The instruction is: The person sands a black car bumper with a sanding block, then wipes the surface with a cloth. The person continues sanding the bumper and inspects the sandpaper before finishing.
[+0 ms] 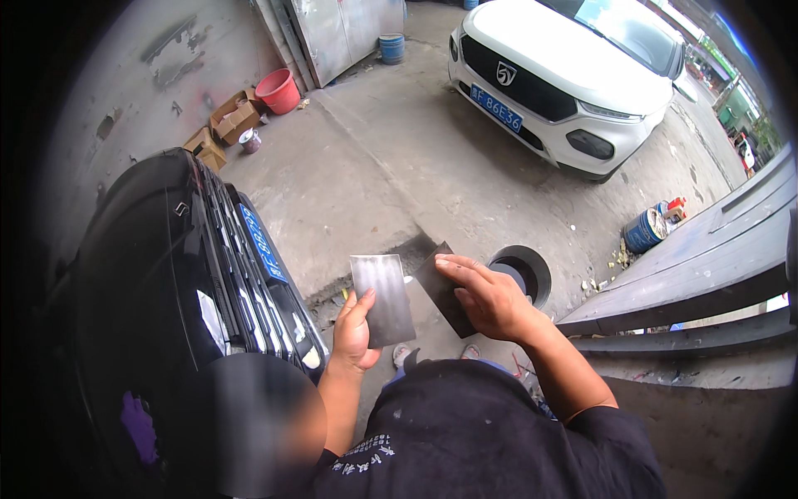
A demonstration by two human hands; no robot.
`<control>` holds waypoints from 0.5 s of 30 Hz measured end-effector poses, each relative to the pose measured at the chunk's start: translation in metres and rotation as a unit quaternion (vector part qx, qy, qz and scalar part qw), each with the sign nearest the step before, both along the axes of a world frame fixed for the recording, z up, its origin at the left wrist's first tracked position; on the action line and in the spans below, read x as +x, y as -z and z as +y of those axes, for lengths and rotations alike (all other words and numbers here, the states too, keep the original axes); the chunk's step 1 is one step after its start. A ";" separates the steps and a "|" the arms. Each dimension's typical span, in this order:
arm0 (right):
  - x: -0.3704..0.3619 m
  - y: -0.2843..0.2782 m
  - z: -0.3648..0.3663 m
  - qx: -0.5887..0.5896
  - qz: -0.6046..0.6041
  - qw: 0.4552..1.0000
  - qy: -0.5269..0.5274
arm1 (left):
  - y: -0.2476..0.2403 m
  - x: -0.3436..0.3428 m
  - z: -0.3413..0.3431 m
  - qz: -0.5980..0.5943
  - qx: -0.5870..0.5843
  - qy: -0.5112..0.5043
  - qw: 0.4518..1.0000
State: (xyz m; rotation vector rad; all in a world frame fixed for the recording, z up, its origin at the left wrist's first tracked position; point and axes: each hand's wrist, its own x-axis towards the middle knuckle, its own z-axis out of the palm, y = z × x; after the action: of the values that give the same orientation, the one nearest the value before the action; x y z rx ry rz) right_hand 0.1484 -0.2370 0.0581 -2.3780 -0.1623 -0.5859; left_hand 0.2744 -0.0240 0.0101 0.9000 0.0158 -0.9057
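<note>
Left hand [353,333] is pinching a shiny grey, flat rectangular sheet [382,301], its thumb [364,303] lying on the near face; right hand [495,302] is holding a dark, flat rectangular sheet [443,293] by its right-hand edge, fingers [465,273] extending close together over the face; both sheets are being held apart before the torso [490,424]; a black, round, open-topped tub [543,271] is standing on the grey concrete floor [357,200] beyond the right hand.

On the white car [573,50], shows white characters on a blue number plate [496,109], with a silver shield-shaped badge [505,73] above it. Left of the white car, shows another blue number plate [263,241] and a small emblem [181,209] on a black car [137,308]. Nearer than the white car, bears white lettering [366,456] on a black shirt [465,424].
</note>
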 end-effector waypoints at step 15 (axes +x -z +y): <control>-0.021 0.026 0.011 -0.280 -0.009 0.945 -0.172 | -0.003 -0.006 -0.018 -0.084 -0.021 -0.124 0.988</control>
State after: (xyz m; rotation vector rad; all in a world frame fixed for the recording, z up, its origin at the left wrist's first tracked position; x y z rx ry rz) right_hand 0.1276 -0.2260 0.0320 -2.7859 -0.8310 -0.4295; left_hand 0.2688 -0.0421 0.0134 0.9107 -0.0352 -0.5948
